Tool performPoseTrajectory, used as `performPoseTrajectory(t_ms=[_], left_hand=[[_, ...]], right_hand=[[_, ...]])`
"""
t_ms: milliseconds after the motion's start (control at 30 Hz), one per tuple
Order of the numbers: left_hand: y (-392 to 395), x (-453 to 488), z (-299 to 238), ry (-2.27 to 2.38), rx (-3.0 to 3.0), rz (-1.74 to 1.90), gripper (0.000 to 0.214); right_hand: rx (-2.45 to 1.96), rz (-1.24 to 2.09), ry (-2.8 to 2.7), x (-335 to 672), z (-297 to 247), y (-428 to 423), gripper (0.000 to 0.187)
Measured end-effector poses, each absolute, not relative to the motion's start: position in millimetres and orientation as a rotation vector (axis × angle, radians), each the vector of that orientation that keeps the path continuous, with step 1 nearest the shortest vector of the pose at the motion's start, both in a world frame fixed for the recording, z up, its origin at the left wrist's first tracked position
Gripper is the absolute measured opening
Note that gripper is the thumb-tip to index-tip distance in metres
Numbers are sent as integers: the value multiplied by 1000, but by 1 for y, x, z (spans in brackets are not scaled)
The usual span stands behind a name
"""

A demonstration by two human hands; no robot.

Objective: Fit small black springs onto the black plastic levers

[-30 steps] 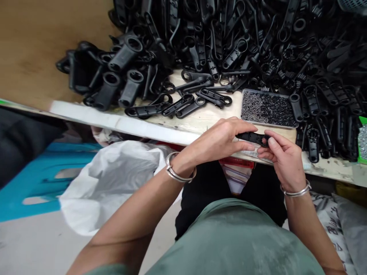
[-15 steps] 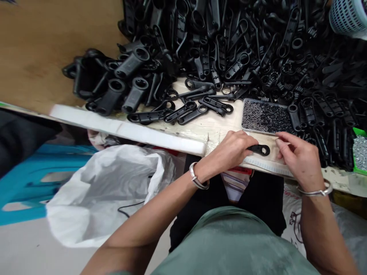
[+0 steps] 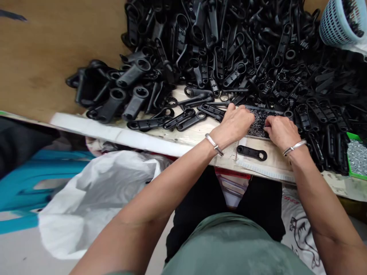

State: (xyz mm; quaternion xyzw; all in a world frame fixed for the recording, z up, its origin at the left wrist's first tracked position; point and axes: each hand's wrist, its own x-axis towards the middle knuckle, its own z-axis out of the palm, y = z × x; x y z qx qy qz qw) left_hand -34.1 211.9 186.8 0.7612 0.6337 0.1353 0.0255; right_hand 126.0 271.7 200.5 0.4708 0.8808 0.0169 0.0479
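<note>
Both my hands reach into a shallow tray of small dark screws (image 3: 259,121) on the workbench. My left hand (image 3: 235,123) rests on the tray's left side with its fingers curled down into the screws. My right hand (image 3: 279,129) lies on the tray's right side, fingers bent and pinched among the screws. What the fingertips hold is hidden. A flat black plastic handle part (image 3: 251,152) lies free on the bench just in front of my wrists, touched by neither hand.
A big heap of black plastic handle parts (image 3: 243,49) covers the bench behind the tray, with several thicker ones (image 3: 120,91) at the left. A blue basket (image 3: 338,23) stands at the back right, a green tray of silvery screws (image 3: 357,156) at the right edge. A white bag (image 3: 97,191) lies below the bench.
My left hand let go of the black handle part, which now lies on the bench. Both hands moved forward into the screw tray.
</note>
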Motion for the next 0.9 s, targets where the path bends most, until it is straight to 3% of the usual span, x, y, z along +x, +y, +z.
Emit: performPoseTrajectory(t_ms=[200,433,533,700,900], left_hand=[[218,-34,181,1916,2413,416,26],[216,-37,179,1932,2391,415,24],[218,-39,181,1920,2376,481,23],[222,-44,184,2024,2322,530,18],[227,-39,183,1985,2373,511,26]], right_hand=[[1484,-220,2899,140,200,276,18],[1667,-1134,2987,154,198,273,17],[1766,-1355,2922,160,203,266,18],[1866,-1485,2841,167,210,252,19],[1809,-1478,2866,171,201,244,17]])
